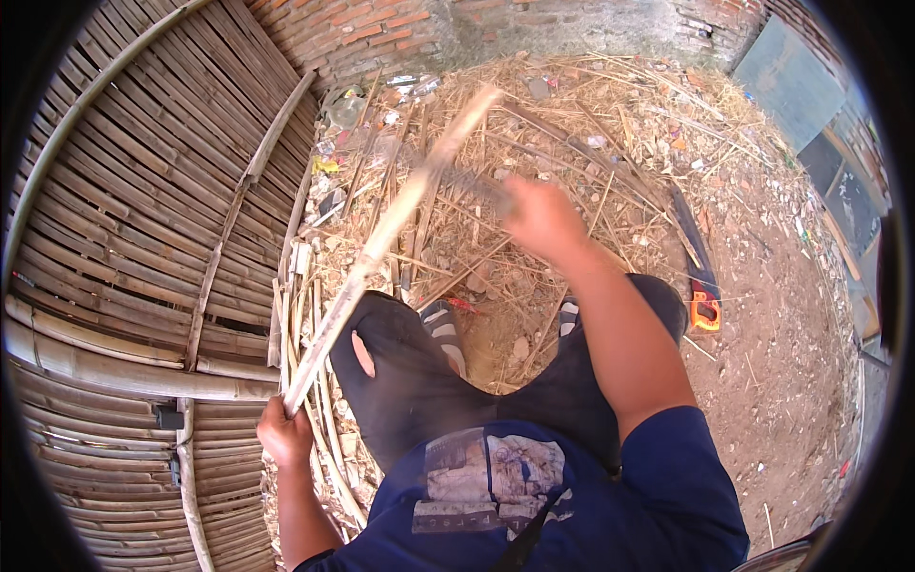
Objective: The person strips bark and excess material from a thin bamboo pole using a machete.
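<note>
My left hand [285,435] is closed round the lower end of a long pale split bamboo strip [362,264]. The strip slants up and away to the right, passing over my left knee. In my right hand [546,219], closed in a fist, is the handle of a dark blade, a knife or machete [474,183], smeared by motion. Its far end meets or crosses the strip's upper part; whether it touches I cannot tell.
A handsaw [704,307] with an orange handle lies on the dirt to the right. Bamboo strips and shavings [610,143] litter the ground ahead. A slatted bamboo wall [124,238] stands at left, a brick wall [381,29] at the back, grey panels [791,86] at far right.
</note>
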The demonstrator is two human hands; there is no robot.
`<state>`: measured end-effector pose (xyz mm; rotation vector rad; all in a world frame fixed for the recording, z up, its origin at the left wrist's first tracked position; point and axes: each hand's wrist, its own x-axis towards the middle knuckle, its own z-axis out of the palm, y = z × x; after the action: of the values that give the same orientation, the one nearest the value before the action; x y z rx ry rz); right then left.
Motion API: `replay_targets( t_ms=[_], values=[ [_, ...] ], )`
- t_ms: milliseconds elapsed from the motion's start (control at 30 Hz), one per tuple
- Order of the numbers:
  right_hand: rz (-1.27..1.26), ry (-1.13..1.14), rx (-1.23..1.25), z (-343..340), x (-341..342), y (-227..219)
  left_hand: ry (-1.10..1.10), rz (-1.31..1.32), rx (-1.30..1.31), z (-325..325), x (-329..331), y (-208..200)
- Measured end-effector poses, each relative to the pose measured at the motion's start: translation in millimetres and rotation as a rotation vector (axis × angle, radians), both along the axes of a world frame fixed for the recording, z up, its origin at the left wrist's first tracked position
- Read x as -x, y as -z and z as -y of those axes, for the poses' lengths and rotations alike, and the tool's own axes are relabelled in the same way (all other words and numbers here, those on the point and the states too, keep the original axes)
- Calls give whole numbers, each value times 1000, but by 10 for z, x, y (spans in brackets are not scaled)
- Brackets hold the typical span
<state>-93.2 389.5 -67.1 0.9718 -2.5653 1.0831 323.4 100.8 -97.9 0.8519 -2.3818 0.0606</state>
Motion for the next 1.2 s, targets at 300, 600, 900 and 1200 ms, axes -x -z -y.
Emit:
replay_targets(
  t_ms=[300,600,900,1200],
  values=[
    [-174,-207,-100,64,-247,-30,31,34,-83,32,104,46],
    [91,133,79,-260,252,-190,-13,52,-43,33,-69,-44],
    [-188,-331,-226,-38,-291,-199,15,6,106,61,15,-36],
    [-39,-225,-255,-27,-264,-153,-19,-64,314,72,199,-130]
  ],
)
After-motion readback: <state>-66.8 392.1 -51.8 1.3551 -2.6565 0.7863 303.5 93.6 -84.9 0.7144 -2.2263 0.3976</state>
